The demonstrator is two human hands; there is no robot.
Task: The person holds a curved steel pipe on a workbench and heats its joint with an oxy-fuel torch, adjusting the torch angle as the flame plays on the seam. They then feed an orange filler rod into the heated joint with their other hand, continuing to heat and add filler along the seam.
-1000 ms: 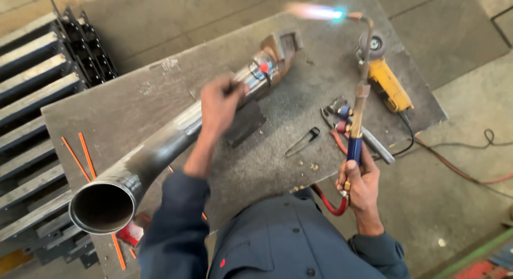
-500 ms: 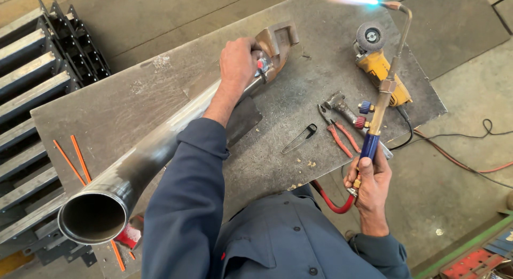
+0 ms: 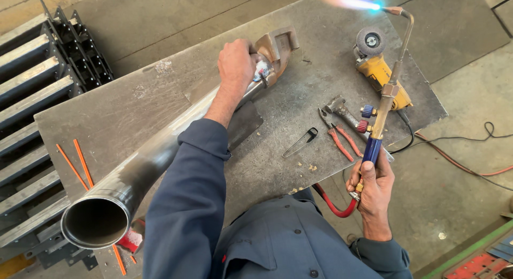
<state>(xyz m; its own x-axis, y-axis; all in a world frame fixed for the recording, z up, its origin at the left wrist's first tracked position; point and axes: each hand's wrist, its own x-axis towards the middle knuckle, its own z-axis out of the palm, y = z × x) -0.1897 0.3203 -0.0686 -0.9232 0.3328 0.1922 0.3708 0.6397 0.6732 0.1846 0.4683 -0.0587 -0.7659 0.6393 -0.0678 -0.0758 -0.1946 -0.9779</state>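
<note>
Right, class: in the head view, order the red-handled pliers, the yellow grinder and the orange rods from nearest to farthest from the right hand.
1. Pliers: on the table, just up and left of the right hand.
2. Grinder: farther up the table, beside the torch neck.
3. Rods: far left, at the table's edge.

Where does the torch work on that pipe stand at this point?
Done: the torch is lit, its flame burning off to the side. In hand: the right hand grips its blue handle; the left hand rests on the steel pipe near the brown fitting. Left: the flame is not yet on the joint. The grinder and pliers lie untouched on the table.
</note>
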